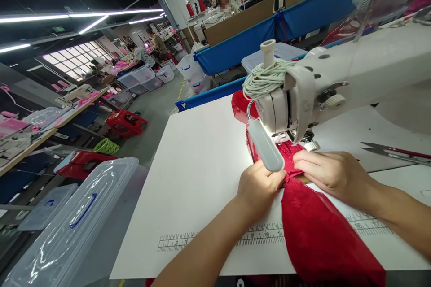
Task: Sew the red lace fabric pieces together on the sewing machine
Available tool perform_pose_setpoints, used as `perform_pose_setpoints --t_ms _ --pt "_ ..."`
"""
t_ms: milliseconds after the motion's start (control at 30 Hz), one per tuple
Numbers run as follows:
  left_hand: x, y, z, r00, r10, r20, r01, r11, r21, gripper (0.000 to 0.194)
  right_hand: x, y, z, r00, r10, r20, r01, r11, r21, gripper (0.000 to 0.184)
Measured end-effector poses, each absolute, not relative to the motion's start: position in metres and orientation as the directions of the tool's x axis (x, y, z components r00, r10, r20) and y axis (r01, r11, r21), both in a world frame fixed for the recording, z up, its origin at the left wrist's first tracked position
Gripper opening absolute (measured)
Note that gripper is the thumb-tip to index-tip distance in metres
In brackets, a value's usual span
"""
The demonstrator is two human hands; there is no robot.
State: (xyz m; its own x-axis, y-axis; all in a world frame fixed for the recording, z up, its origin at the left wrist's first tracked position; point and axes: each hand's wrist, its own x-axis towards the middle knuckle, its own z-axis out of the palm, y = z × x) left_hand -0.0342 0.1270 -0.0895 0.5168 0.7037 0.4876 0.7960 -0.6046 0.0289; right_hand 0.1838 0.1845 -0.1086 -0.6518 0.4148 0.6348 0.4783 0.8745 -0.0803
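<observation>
A piece of red fabric (323, 233) runs from the table's front edge up under the head of a white sewing machine (274, 107). My left hand (257, 188) grips the fabric just in front of the needle area, its thumb and fingers closed on it. On the right side of the same cloth, my right hand (332, 172) has its fingers pressed together on the fabric edge. A grey lamp (266, 145) on a bent stem hangs over the spot and partly covers it. The needle and presser foot are mostly hidden.
Scissors (397, 151) with red on the handles lie at right. A printed ruler (175, 241) runs along the white table's (188, 166) front. Left of it stands a lidded clear plastic bin (81, 215). Blue cloth (242, 45) hangs behind; people work at other tables.
</observation>
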Motion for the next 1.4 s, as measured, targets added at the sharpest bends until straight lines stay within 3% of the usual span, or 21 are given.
perform_pose_setpoints --t_ms 167,300,433,900,1400 --pt "-0.034 0.119 -0.073 0.571 0.739 0.357 0.773 -0.631 0.067 0.026 0.183 0.186 -0.112 -0.639 0.441 0.63 0.526 0.848 -0.062 0.032" --pt "-0.036 0.113 -0.061 0.588 0.754 0.294 0.76 -0.639 0.116 0.06 0.182 0.187 -0.112 -0.645 0.427 0.633 0.524 0.851 -0.041 0.03" --pt "-0.037 0.111 -0.064 0.57 0.741 0.354 0.772 -0.631 0.076 0.08 0.182 0.186 -0.111 -0.638 0.432 0.638 0.536 0.843 -0.034 0.031" --pt "-0.036 0.11 -0.07 0.559 0.738 0.378 0.798 -0.602 -0.005 0.078 0.18 0.188 -0.105 -0.623 0.439 0.647 0.55 0.835 -0.037 0.028" --pt "-0.039 0.117 -0.074 0.536 0.76 0.368 0.828 -0.558 -0.055 0.052 0.177 0.193 -0.095 -0.614 0.501 0.61 0.62 0.784 -0.021 0.024"
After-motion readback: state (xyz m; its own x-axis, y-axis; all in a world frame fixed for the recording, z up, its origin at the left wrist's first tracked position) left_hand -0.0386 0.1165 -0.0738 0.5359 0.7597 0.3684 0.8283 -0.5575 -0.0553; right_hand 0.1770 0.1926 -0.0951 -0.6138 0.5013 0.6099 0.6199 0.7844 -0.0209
